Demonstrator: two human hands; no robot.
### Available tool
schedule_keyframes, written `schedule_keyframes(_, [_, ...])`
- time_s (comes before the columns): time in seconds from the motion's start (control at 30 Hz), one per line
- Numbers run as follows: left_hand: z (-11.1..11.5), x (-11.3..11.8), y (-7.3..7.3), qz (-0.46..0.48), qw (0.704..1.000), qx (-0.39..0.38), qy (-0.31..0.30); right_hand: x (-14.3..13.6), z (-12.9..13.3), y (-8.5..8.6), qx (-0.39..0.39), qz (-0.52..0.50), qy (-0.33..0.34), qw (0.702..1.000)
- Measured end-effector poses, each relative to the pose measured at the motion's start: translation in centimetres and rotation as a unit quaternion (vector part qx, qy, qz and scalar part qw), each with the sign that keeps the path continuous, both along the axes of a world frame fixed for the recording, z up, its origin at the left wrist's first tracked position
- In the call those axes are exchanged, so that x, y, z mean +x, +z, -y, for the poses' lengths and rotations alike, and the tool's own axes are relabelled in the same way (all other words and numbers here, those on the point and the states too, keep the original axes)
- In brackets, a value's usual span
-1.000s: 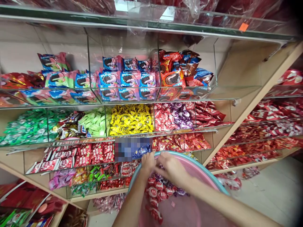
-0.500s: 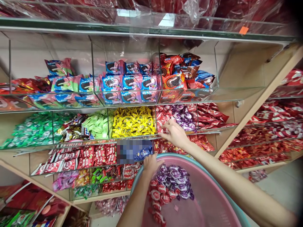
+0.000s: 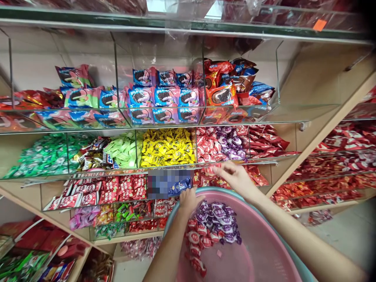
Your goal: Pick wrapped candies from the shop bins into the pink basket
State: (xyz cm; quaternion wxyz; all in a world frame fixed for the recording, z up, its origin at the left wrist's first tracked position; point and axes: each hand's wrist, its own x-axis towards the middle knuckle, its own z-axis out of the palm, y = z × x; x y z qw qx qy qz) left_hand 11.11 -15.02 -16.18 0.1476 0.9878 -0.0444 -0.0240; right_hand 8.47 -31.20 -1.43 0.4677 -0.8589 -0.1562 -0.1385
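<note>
head view: right hand (image 3: 235, 175) holds red candy (image 3: 212, 169), long axis sideways.

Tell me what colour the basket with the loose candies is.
The basket is pink, seen best in the head view.

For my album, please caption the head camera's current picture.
Left hand gripping a pink basket, right hand pinching red candy, before shelves of wrapped sweets.

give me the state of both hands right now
Left hand: closed on the pink basket at its rim.
Right hand: closed, holding red candy.
</note>
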Motion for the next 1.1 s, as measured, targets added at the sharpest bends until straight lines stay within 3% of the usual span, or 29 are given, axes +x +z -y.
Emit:
schedule_keyframes(0.07, [0.0,0.0,0.0,-0.002,1.0,0.0,0.0,-2.4,-0.2,-2.7,0.066,-0.155,0.039,0.985])
schedule_keyframes(0.2, [0.1,0.0,0.1,-0.011,1.0,0.008,-0.002,-6.8,-0.4,-9.9,0.12,-0.42,0.045,0.899])
schedule_keyframes(0.3, [0.1,-0.1,0.2,-0.011,1.0,0.012,-0.001,-9.2,0.1,-14.4,0.104,-0.488,0.028,0.866])
schedule_keyframes(0.4, [0.1,-0.1,0.1,-0.013,1.0,0.01,-0.003,-10.7,0.4,-16.9,0.077,-0.516,0.017,0.853])
schedule_keyframes(0.67, [0.1,0.0,0.1,-0.008,1.0,0.005,-0.004,-10.9,0.0,-19.1,0.145,-0.621,-0.011,0.77])
schedule_keyframes(0.97, [0.1,0.0,0.4,-0.007,1.0,0.003,0.001,-10.5,-0.1,-20.2,0.17,-0.659,-0.002,0.733])
schedule_keyframes(1.03, [0.0,-0.1,0.4,-0.006,1.0,-0.003,0.004,-10.6,0.1,-20.0,0.136,-0.655,0.017,0.743])
schedule_keyframes(1.1, [-0.1,-0.1,0.3,-0.005,1.0,-0.009,0.008,-10.3,0.4,-18.8,0.061,-0.625,0.056,0.777])
